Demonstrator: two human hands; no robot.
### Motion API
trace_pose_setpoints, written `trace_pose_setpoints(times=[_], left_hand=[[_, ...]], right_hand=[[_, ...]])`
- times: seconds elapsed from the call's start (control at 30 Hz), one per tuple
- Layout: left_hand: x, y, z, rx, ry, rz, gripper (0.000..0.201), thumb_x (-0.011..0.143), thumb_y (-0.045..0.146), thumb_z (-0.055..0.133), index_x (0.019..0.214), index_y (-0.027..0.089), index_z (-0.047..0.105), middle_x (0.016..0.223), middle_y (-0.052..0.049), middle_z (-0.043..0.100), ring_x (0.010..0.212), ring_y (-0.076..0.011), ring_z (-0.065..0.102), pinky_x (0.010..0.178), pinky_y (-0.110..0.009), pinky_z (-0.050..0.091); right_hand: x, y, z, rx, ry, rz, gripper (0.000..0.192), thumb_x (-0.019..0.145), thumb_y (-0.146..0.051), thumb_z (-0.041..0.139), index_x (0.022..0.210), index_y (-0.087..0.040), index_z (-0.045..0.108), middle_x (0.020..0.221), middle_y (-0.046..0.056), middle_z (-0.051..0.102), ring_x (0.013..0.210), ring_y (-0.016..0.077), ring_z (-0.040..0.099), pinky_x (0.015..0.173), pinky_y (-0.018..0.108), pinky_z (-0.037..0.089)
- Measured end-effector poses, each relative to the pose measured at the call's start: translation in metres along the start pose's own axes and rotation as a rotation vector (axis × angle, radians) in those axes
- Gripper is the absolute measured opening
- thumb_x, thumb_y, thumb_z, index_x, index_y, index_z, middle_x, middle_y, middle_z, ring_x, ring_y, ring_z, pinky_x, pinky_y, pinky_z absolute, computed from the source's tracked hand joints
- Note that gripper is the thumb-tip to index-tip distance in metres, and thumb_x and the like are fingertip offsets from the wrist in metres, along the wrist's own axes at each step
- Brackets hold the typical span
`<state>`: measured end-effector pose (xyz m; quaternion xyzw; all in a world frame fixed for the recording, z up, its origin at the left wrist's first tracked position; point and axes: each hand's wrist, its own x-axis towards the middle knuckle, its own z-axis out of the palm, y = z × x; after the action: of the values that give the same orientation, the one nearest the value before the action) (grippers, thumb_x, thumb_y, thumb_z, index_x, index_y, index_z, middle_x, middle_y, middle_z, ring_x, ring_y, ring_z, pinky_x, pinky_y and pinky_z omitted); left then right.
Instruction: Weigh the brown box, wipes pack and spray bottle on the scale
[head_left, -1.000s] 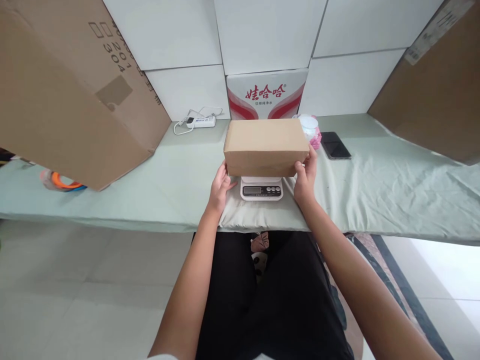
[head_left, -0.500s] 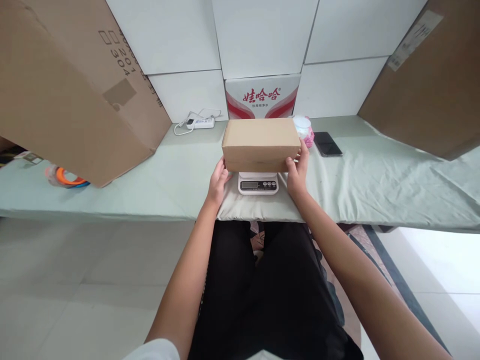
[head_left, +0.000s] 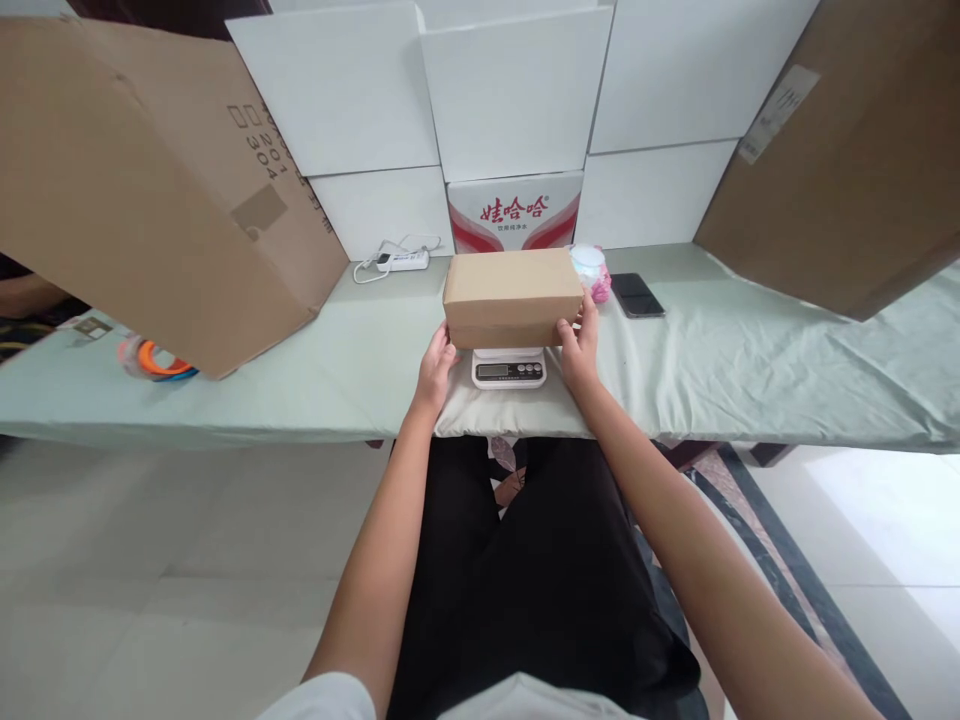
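A closed brown cardboard box (head_left: 513, 295) sits on a small white digital scale (head_left: 508, 369) at the front of a table covered in pale green cloth (head_left: 315, 370). My left hand (head_left: 436, 367) touches the box's lower left corner, fingers curled against its side. My right hand (head_left: 579, 350) presses the box's right end, thumb on the front face. Both hands grip the box between them. The scale's display faces me and its reading is too small to make out.
A large brown carton (head_left: 150, 190) leans at the left, another (head_left: 840, 170) at the right. White boards and a red-printed carton (head_left: 514, 212) stand behind. A power strip (head_left: 401, 261), a pink-and-white container (head_left: 591, 268), a black phone (head_left: 637, 295) and orange-blue rings (head_left: 154, 358) lie on the cloth.
The view has pulled back and tilted up, so the box and scale look smaller. My hands stay on the two ends of the box, which remains on the scale.
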<state>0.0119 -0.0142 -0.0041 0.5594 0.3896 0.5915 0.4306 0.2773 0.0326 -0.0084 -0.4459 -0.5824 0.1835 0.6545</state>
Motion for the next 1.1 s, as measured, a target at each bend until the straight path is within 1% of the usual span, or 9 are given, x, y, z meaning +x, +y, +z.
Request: trace_pose_setpoints(times=[0.17, 0.33, 0.4, 0.5, 0.63, 0.77, 0.9, 1.1], left_hand=[[-0.001, 0.002, 0.002, 0.016, 0.023, -0.029, 0.091, 0.089, 0.077, 0.06, 0.162, 0.025, 0.044, 0.174, -0.017, 0.039, 0.162, -0.0406, 0.033, 0.122, -0.057, 0.044], [0.0, 0.005, 0.002, 0.015, 0.009, -0.03, 0.091, 0.09, 0.076, 0.061, 0.163, 0.023, 0.043, 0.175, -0.017, 0.037, 0.163, -0.0399, 0.032, 0.124, -0.054, 0.044], [0.001, 0.004, 0.001, 0.018, 0.0, -0.023, 0.09, 0.092, 0.074, 0.06, 0.163, 0.022, 0.042, 0.175, -0.017, 0.036, 0.164, -0.039, 0.031, 0.126, -0.053, 0.041], [0.002, 0.001, -0.001, 0.039, -0.006, -0.002, 0.09, 0.093, 0.073, 0.059, 0.164, 0.021, 0.039, 0.176, -0.016, 0.034, 0.165, -0.0378, 0.029, 0.132, -0.052, 0.034], [0.003, -0.005, -0.003, 0.101, -0.029, 0.011, 0.091, 0.093, 0.073, 0.058, 0.166, 0.022, 0.036, 0.177, -0.016, 0.033, 0.165, -0.0373, 0.028, 0.134, -0.054, 0.029], [0.002, -0.007, -0.004, 0.13, -0.044, 0.035, 0.088, 0.095, 0.074, 0.056, 0.166, 0.025, 0.036, 0.177, -0.014, 0.034, 0.165, -0.0359, 0.028, 0.134, -0.054, 0.029], [0.001, -0.008, -0.004, 0.131, -0.042, 0.05, 0.085, 0.096, 0.072, 0.056, 0.165, 0.025, 0.037, 0.176, -0.013, 0.035, 0.165, -0.0351, 0.03, 0.134, -0.054, 0.03], [0.001, -0.009, -0.004, 0.144, -0.028, 0.056, 0.086, 0.096, 0.072, 0.056, 0.165, 0.022, 0.038, 0.175, -0.016, 0.036, 0.164, -0.0357, 0.031, 0.133, -0.054, 0.031]], right_hand=[[0.002, -0.002, -0.002, 0.014, 0.007, 0.003, 0.073, 0.089, -0.048, 0.058, 0.16, -0.032, 0.046, 0.133, 0.009, 0.057, 0.11, 0.0249, 0.057, 0.095, 0.041, 0.054], [0.004, 0.0, -0.002, 0.018, 0.0, 0.018, 0.072, 0.09, -0.045, 0.057, 0.161, -0.035, 0.044, 0.131, 0.007, 0.058, 0.109, 0.0235, 0.057, 0.096, 0.04, 0.053], [0.005, 0.001, -0.002, 0.011, -0.005, 0.019, 0.071, 0.092, -0.045, 0.057, 0.161, -0.036, 0.044, 0.13, 0.007, 0.058, 0.109, 0.0235, 0.058, 0.096, 0.039, 0.054], [0.006, 0.0, -0.001, 0.0, -0.011, 0.011, 0.069, 0.093, -0.045, 0.056, 0.161, -0.036, 0.044, 0.13, 0.007, 0.058, 0.111, 0.0234, 0.058, 0.095, 0.038, 0.054], [0.007, -0.002, 0.0, 0.007, -0.004, 0.004, 0.069, 0.094, -0.046, 0.057, 0.161, -0.034, 0.044, 0.136, 0.008, 0.058, 0.114, 0.0242, 0.059, 0.097, 0.04, 0.053], [0.007, -0.005, 0.0, 0.018, 0.001, 0.016, 0.069, 0.093, -0.047, 0.058, 0.16, -0.035, 0.045, 0.145, 0.008, 0.056, 0.117, 0.0258, 0.058, 0.098, 0.042, 0.053], [0.006, -0.005, 0.0, 0.012, 0.008, 0.02, 0.067, 0.093, -0.045, 0.058, 0.159, -0.035, 0.046, 0.151, 0.009, 0.054, 0.119, 0.0268, 0.057, 0.099, 0.044, 0.053], [0.006, -0.006, -0.001, 0.018, -0.005, 0.049, 0.067, 0.09, -0.039, 0.059, 0.156, -0.035, 0.049, 0.145, 0.007, 0.056, 0.119, 0.0259, 0.057, 0.1, 0.043, 0.052]])
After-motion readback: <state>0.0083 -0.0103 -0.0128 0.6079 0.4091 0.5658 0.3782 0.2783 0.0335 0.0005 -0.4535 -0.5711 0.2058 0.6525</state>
